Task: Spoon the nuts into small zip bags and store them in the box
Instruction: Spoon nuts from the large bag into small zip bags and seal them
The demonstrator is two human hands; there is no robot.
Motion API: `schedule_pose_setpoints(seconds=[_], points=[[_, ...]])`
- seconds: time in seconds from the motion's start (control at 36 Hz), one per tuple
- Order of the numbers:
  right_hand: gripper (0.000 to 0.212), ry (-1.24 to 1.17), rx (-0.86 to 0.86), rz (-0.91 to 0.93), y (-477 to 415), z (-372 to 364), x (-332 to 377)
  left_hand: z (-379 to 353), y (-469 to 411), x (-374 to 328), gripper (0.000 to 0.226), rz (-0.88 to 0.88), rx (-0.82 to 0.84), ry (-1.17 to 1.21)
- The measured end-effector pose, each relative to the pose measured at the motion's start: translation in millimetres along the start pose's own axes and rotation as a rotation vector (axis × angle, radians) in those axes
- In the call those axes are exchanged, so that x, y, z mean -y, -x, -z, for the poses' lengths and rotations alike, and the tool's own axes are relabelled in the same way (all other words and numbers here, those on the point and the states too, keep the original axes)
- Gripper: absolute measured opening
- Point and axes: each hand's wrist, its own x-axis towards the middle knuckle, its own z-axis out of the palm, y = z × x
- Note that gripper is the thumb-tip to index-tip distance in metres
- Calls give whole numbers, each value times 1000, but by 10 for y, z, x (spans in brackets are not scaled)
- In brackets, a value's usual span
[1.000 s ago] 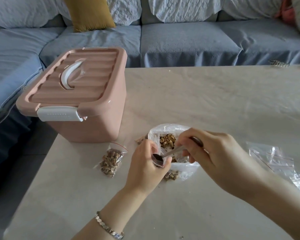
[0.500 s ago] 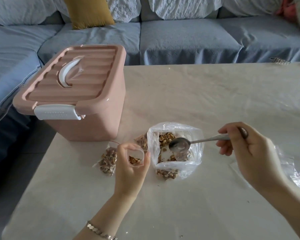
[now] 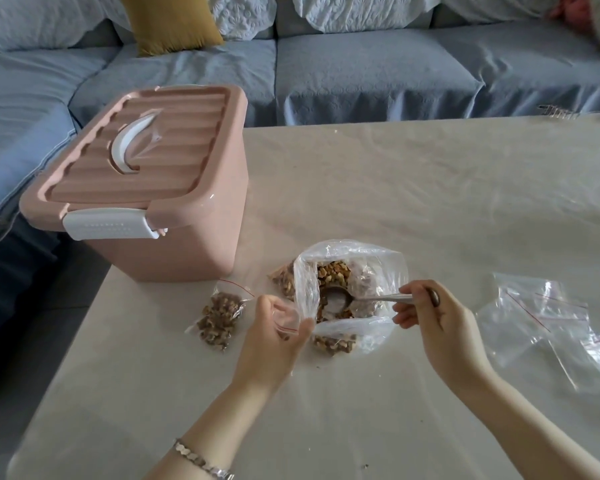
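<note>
The pink box (image 3: 174, 209) sat latched at the left edge of the worktop (image 3: 430, 202), with one filled zip bag (image 3: 220, 318) lying just beside it. The left hand (image 3: 274, 337) pinched the mouth of a small zip bag (image 3: 286, 320) between thumb and fingers, close against the rim of the large bag (image 3: 305, 292). The spoon (image 3: 340, 299) sat with its bowl among the nuts (image 3: 329, 271) in that bag, its handle gripped in the curled fingers of the right hand (image 3: 440, 327). Empty bags (image 3: 551, 323) lay to the right. The small bag's mouth looked narrow and limp, so a heaped spoonful or a slack pinch would likely scatter nuts over the worktop. The large bag's thin wall could fold under the spoon and spill its load. With the lid shut, no bag could be stowed until a hand was freed.
</note>
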Motion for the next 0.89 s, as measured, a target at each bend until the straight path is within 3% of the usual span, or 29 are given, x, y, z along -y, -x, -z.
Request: schedule_pose_setpoints(seconds=[0.25, 0.53, 0.72, 0.89], points=[[26, -295, -11, -363, 147, -73, -100, -74, 16, 25, 29, 23, 31, 17], [26, -597, -53, -608, 122, 33, -73, -70, 10, -52, 31, 35, -12, 111], [28, -592, -105, -517, -2, 288, 59, 7, -36, 44, 33, -158, -136, -17], [30, -490, -75, -362, -140, 468, 355, -49, -6, 17, 31, -119, -84, -46]])
